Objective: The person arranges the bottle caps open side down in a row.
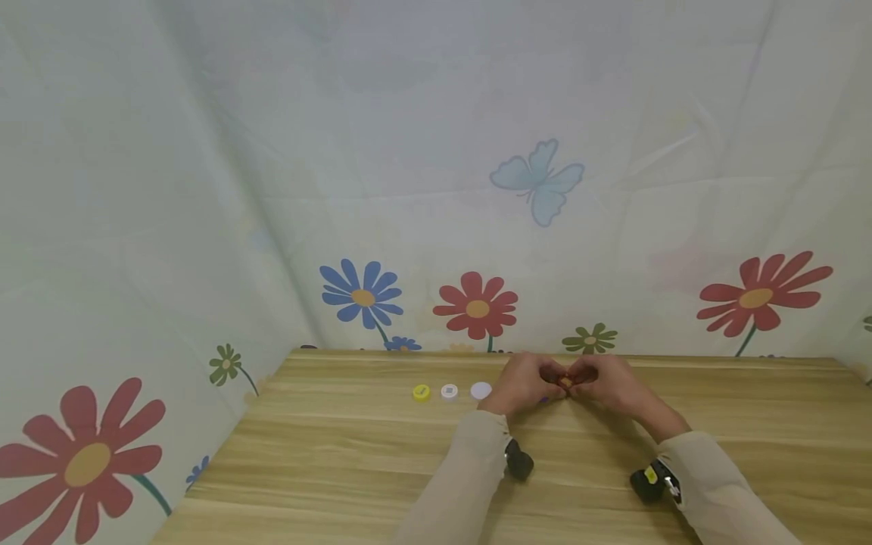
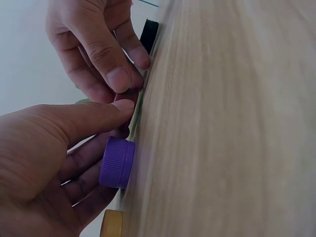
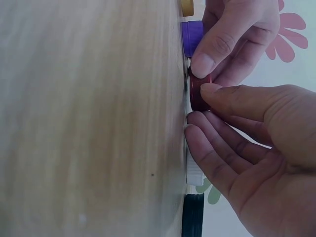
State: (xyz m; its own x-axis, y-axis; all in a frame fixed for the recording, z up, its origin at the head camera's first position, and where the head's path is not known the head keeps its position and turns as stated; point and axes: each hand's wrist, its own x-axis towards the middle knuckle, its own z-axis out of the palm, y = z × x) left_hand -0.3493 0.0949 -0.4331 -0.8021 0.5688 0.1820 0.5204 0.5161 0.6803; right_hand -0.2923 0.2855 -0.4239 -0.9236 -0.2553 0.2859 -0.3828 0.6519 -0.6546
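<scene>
A dark red, round plastic cap (image 3: 197,96) is held just right of the lower middle of the head view, near the far edge of the wood-grained tabletop (image 1: 341,446). It is pinched from one side by the thumb and fingers of the left hand (image 1: 523,382) and from the other by those of the right hand (image 1: 613,384); the fingertips of both are brought close together. Whether the cap is lifted clear of the tabletop cannot be told.

Since the cap is small and gripped only by fingertips, it could be tipped or flicked loose if one side were pressed harder than the other. If a short rim were let go unevenly, it might be rolled away.

Neighbours are at risk too. The purple, ribbed plastic cap (image 2: 117,163), at lower left of the left wrist view, lies right beside the left hand's lower fingers and could be knocked by a sideways sweep. At lower right of the right wrist view, the white, ribbed plastic cap (image 3: 193,170) is partly hidden by the right hand's fingertips and could be nudged against the black, round cap (image 3: 192,215) below it.
</scene>
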